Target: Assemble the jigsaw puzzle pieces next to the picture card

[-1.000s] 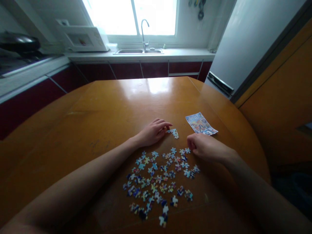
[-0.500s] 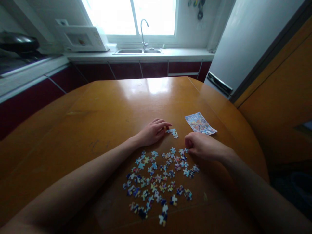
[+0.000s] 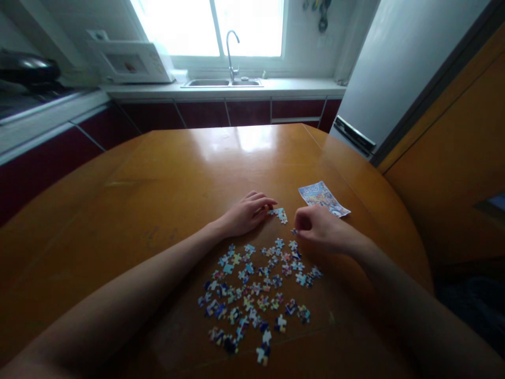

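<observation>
Just left of the patch (image 3: pixel 281 215) of joined pieces, your left hand (image 3: pixel 250 215) lies low over the table (image 3: pixel 158 173), fingers loosely bent, with their tips at the patch's edge, probably to steady it. Whether they grip it or only touch it cannot be told from this view.

Right of the patch and slightly nearer you, your right hand (image 3: pixel 317 229) is drawn narrow, thumb and finger pinching one piece (image 3: pixel 294 231). It seems held by its side, leaving the rest showing toward the patch; whether it is clear of the wood is too small to tell.

On your side of the patch, the loose pieces (image 3: pixel 256 288) are spread out, mostly apart, likely so that you can see each one. Beyond and right of the patch, the sheet (image 3: pixel 323 198) lies picture up, presumably for looking at, its near edge partly behind your right hand.
</observation>
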A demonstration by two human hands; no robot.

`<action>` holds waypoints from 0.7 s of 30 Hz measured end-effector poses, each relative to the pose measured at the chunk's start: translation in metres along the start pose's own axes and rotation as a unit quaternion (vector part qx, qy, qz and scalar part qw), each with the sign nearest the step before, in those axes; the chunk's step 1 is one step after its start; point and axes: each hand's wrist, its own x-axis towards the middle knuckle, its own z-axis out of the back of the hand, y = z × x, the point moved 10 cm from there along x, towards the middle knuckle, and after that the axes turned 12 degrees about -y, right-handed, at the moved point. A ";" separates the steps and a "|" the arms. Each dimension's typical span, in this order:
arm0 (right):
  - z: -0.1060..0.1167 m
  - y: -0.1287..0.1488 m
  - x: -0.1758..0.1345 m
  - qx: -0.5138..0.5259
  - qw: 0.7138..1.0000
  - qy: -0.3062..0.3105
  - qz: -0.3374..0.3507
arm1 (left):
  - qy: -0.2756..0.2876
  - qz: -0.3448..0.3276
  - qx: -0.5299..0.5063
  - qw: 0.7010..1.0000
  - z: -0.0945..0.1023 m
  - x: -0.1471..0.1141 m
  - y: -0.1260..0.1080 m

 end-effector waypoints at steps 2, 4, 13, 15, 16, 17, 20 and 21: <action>0.006 -0.007 0.007 0.050 0.997 -0.047 -0.024 | -0.001 -0.002 0.000 1.000 0.000 0.000 -0.001; 0.010 -0.016 0.013 0.069 0.994 -0.078 -0.046 | -0.003 -0.005 0.000 1.000 0.001 0.001 -0.002; 0.012 -0.031 0.014 -0.032 0.995 -0.072 -0.064 | -0.011 -0.003 -0.016 1.000 0.003 0.002 -0.002; 0.011 -0.031 0.013 -0.037 0.995 -0.062 -0.063 | -0.008 -0.003 -0.018 1.000 0.003 0.002 -0.003; 0.011 -0.031 0.013 -0.038 0.995 -0.059 -0.065 | -0.006 -0.002 -0.018 1.000 0.003 0.002 -0.003; 0.012 -0.032 0.013 -0.039 0.995 -0.059 -0.067 | -0.005 -0.002 -0.019 1.000 0.003 0.002 -0.003; 0.012 -0.033 0.012 -0.036 0.995 -0.055 -0.070 | -0.002 0.000 -0.020 1.000 0.003 0.002 -0.003; 0.011 -0.033 0.011 -0.033 0.996 -0.043 -0.069 | 0.000 -0.001 -0.020 1.000 0.003 0.002 -0.004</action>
